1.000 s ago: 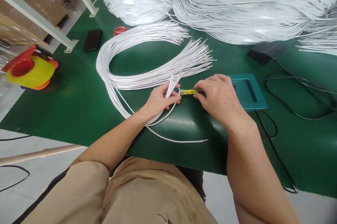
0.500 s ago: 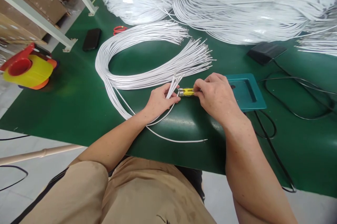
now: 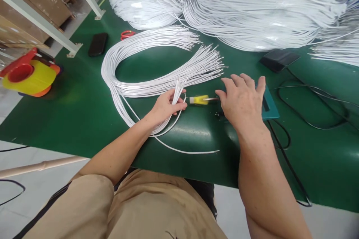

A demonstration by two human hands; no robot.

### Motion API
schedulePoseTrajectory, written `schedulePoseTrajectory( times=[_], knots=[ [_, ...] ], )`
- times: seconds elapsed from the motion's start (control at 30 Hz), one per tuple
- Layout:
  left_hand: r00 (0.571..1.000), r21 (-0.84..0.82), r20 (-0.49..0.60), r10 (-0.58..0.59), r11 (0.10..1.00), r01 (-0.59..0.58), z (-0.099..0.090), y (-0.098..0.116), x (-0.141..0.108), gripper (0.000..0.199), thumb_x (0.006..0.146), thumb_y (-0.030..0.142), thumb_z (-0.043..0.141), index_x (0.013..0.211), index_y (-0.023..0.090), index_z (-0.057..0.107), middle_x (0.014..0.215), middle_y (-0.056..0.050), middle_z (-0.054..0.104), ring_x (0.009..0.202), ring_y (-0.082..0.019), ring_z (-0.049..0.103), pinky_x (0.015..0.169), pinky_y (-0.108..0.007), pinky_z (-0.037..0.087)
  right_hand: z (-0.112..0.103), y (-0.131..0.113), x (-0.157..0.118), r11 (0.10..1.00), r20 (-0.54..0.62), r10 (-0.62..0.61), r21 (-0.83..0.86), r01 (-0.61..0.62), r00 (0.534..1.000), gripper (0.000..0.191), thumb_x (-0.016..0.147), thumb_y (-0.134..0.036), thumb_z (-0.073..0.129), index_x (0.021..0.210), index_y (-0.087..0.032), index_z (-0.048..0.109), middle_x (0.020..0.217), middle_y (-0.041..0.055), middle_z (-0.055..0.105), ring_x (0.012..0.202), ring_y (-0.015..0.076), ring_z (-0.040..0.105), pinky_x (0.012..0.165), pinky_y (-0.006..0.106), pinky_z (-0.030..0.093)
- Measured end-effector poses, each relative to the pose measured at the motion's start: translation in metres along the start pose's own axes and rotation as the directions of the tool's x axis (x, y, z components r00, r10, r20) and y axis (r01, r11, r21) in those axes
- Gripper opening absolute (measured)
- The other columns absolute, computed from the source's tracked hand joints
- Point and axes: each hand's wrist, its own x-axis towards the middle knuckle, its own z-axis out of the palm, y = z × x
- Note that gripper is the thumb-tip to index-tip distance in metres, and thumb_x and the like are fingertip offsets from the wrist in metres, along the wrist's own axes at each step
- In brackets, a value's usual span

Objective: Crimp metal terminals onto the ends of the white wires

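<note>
My left hand (image 3: 163,109) is closed around a few white wires (image 3: 177,91), whose ends stick up past the fingers. One wire end bends over toward a thin hook on a yellow tool (image 3: 200,100), which is blurred by motion. A metal rod (image 3: 213,98) runs from this tool toward my right hand (image 3: 243,98). That hand is open with its fingers spread, partly over a teal tray (image 3: 272,108), and seems to hold nothing. Behind the left hand lies a curved bundle of white wires (image 3: 110,63), and one loose wire (image 3: 193,152) trails near the table's front edge.
A large heap of white wires (image 3: 252,11) fills the back of the green table (image 3: 70,119). Also there are a black phone-like object (image 3: 98,44), red-handled scissors (image 3: 128,34), a yellow tape roll in a dispenser (image 3: 33,78), a black box (image 3: 279,60) and black cables (image 3: 286,166).
My right hand has let go of the yellow tool, moved right and spread its fingers. The tool's metal rod now shows. My left hand has shifted slightly left with the wires.
</note>
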Motion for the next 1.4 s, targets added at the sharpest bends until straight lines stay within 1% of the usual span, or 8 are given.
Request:
schedulePoseTrajectory(
  times=[0.13,0.3,0.5,0.63,0.7,0.87,1.2,1.4],
  knots=[
    [1.0,-0.167,0.017,0.002,0.986,0.001,-0.005,0.0,0.001,0.044,0.064,0.028,0.082,0.103,0.016,0.068,0.073,0.002,0.06,0.062,-0.008,0.055,0.048,-0.016,0.037,-0.011,-0.031,-0.001,0.929,-0.037,-0.196,0.312,0.198,0.98,0.024,0.095,-0.031,0.051,0.089,-0.016,0.07,0.092,0.0116,0.071,0.094,0.0269,0.058,0.087,0.044,0.042],
    [0.999,-0.295,0.024,-0.028,0.955,0.034,-0.008,0.004,0.0,0.038,0.064,0.034,0.084,0.093,0.015,0.07,0.075,0.002,0.059,0.06,-0.005,0.05,0.054,-0.018,0.04,-0.006,-0.084,-0.02,0.643,0.057,-0.685,0.517,0.566,0.726,0.025,0.094,-0.025,0.053,0.082,-0.012,0.071,0.089,0.0132,0.071,0.094,0.0247,0.057,0.082,0.038,0.043],
    [0.999,-0.283,-0.041,-0.011,0.959,-0.001,-0.01,0.006,0.002,0.039,0.068,0.039,0.082,0.098,0.015,0.075,0.077,-0.001,0.063,0.066,-0.006,0.052,0.062,-0.019,0.043,-0.017,-0.091,-0.026,0.588,0.474,-0.71,0.806,0.068,0.521,0.017,0.085,-0.024,0.064,0.071,-0.018,0.071,0.066,0.0022,0.067,0.064,0.0141,0.057,0.059,0.027,0.039],
    [0.997,-0.254,-0.027,0.073,0.964,-0.077,-0.008,0.002,0.001,0.043,0.06,0.031,0.087,0.098,0.016,0.074,0.077,0.001,0.067,0.068,-0.008,0.056,0.07,-0.022,0.047,-0.021,-0.068,-0.009,0.485,0.468,-0.28,0.822,-0.297,0.838,0.025,0.088,-0.029,0.057,0.067,-0.017,0.065,0.057,-0.0022,0.059,0.049,0.0088,0.049,0.05,0.024,0.035],
    [0.994,-0.238,0.012,0.113,0.965,-0.107,-0.007,0.0,-0.001,0.04,0.059,0.029,0.087,0.094,0.016,0.073,0.076,0.002,0.067,0.068,-0.009,0.058,0.071,-0.023,0.048,-0.014,-0.059,-0.001,0.356,0.428,0.03,0.84,-0.409,0.904,0.021,0.087,-0.039,0.059,0.083,-0.019,0.064,0.06,-0.0038,0.058,0.046,0.0084,0.048,0.045,0.023,0.035],
    [0.989,-0.215,0.131,0.065,0.976,-0.036,-0.006,0.004,-0.007,0.032,0.064,0.031,0.085,0.087,0.015,0.069,0.077,0.0,0.067,0.069,-0.01,0.061,0.071,-0.024,0.048,-0.001,-0.055,0.005,-0.017,0.41,0.123,0.911,-0.411,0.904,0.025,0.076,-0.041,0.07,0.076,-0.018,0.06,0.058,-0.0053,0.054,0.047,0.0081,0.046,0.045,0.023,0.039],
    [0.994,-0.297,0.024,0.105,0.95,-0.093,0.001,0.011,-0.007,0.033,0.066,0.031,0.084,0.078,0.014,0.059,0.071,0.001,0.064,0.067,-0.01,0.062,0.061,-0.02,0.045,-0.004,-0.067,0.003,-0.14,0.43,0.083,0.898,-0.417,0.899,0.017,0.073,-0.032,0.075,0.069,-0.016,0.071,0.058,-0.002,0.058,0.055,0.0096,0.048,0.059,0.027,0.041],
    [0.977,-0.255,-0.091,0.193,0.944,-0.211,0.005,0.013,-0.011,0.035,0.069,0.031,0.081,0.075,0.016,0.05,0.07,0.001,0.063,0.061,-0.009,0.06,0.058,-0.021,0.045,0.002,-0.072,0.002,-0.522,0.594,-0.093,0.654,-0.547,0.799,0.017,0.072,-0.029,0.076,0.071,-0.014,0.068,0.059,-0.0028,0.053,0.056,0.0082,0.044,0.058,0.025,0.039]
  ],
)
